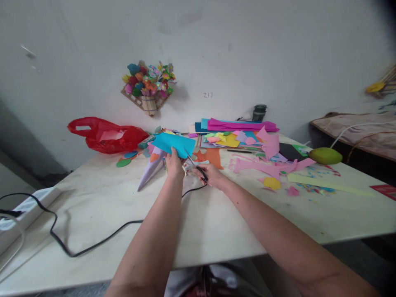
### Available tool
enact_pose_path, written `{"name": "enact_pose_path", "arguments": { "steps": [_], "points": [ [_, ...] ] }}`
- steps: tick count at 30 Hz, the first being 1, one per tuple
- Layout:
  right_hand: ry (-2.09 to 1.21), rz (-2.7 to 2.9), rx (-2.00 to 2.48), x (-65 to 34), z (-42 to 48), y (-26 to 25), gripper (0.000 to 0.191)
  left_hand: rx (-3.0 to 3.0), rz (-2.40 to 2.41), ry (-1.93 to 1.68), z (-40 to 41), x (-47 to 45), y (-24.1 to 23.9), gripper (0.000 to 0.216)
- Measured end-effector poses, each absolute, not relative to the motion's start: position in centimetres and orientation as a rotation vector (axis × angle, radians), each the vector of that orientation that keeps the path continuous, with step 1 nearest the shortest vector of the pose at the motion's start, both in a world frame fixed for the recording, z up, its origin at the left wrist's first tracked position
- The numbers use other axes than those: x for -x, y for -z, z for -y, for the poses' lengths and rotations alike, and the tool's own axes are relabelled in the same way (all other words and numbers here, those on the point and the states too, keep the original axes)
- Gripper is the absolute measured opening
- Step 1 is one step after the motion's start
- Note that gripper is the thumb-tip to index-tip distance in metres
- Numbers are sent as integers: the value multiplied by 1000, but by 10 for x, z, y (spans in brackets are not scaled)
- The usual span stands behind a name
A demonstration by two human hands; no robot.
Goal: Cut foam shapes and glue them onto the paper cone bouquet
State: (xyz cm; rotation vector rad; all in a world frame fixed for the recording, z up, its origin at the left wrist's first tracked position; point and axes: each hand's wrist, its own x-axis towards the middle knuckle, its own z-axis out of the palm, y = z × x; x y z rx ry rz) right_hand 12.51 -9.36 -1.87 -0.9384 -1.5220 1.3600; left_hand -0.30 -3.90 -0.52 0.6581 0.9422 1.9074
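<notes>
Left hand (174, 164): pinches the blue paper (173, 144) at its lower edge
Right hand (213, 174): closed around the scissors (194, 163)
Paper: probably light and floppy, best held near the cut

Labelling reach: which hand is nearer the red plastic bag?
Left. The left hand, holding the blue paper, sits right of the red plastic bag; the right hand, on the scissors, is farther right.

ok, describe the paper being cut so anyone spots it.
On the pale table, look right of the red bag. The turquoise sheet is held up by the left hand, scissors at its edge; the lilac piece and orange piece nearby lie on the table.
</notes>
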Motion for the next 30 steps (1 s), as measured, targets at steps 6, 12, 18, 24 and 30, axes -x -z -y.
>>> {"name": "enact_pose_path", "arguments": {
  "steps": [6,12,18,24,30],
  "points": [
    [-1399,1511,926,-125,94,19,32,-635,-938,-1896,37,6,5,23],
    [-1423,1499,874,-126,83,31,27,-606,-922,-1897,37,7,4,21],
    [-1430,1508,876,-125,80,35,32,-583,-906,-1895,36,7,5,20],
    [-1434,1539,864,-127,80,34,30,-553,-862,-1899,37,7,3,17],
    [-1450,1556,884,-127,82,31,35,-515,-845,-1896,37,8,1,14]
  ]
}}
